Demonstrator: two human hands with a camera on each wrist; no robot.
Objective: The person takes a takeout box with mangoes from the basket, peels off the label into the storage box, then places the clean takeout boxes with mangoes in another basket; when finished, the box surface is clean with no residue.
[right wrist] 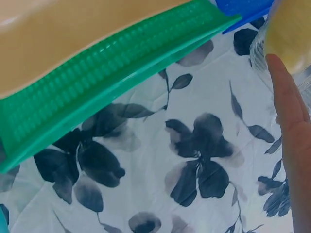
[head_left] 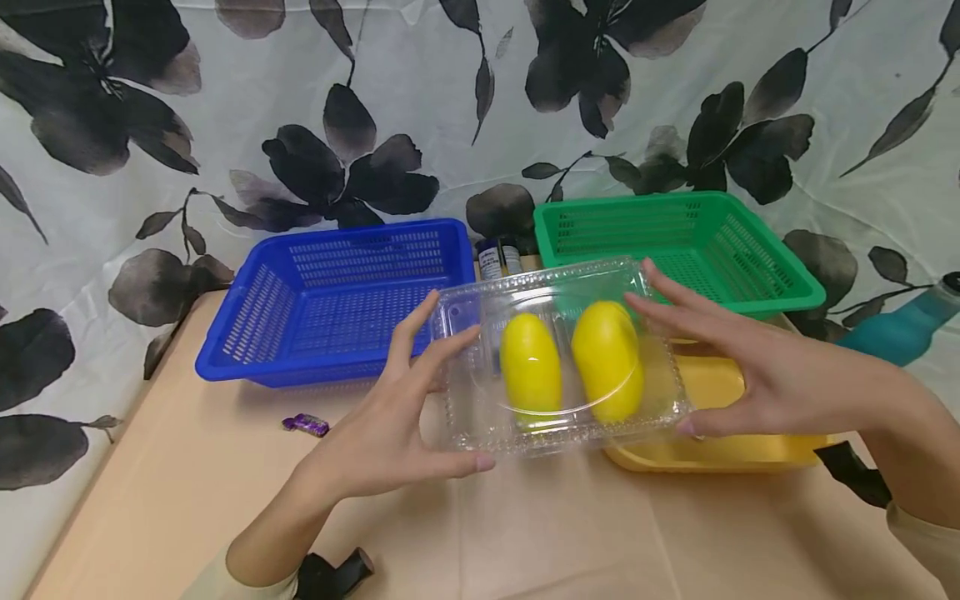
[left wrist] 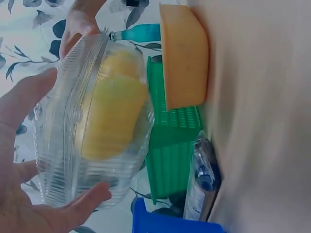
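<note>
A clear plastic clamshell container (head_left: 480, 425) with its lid down is held up above the table between both hands. Inside it lie two yellow mango-shaped fruits, the left one (head_left: 530, 362) slimmer than the right one (head_left: 609, 362). My left hand (head_left: 390, 425) grips the container's left end, thumb at the near edge and fingers at the far side. At the opposite end my right hand (head_left: 765, 367) holds it the same way. In the left wrist view the container (left wrist: 63, 165) appears side-on with yellow fruit (left wrist: 114, 114) showing through its wall.
Behind stand a blue basket (head_left: 345, 367) and a green basket (head_left: 787, 292), with small dark-capped bottles (head_left: 490, 260) between them. A yellow tray (head_left: 720, 454) sits under the right hand. A purple-wrapped candy (head_left: 306, 425) lies at left; a teal bottle (head_left: 892, 333) is far right.
</note>
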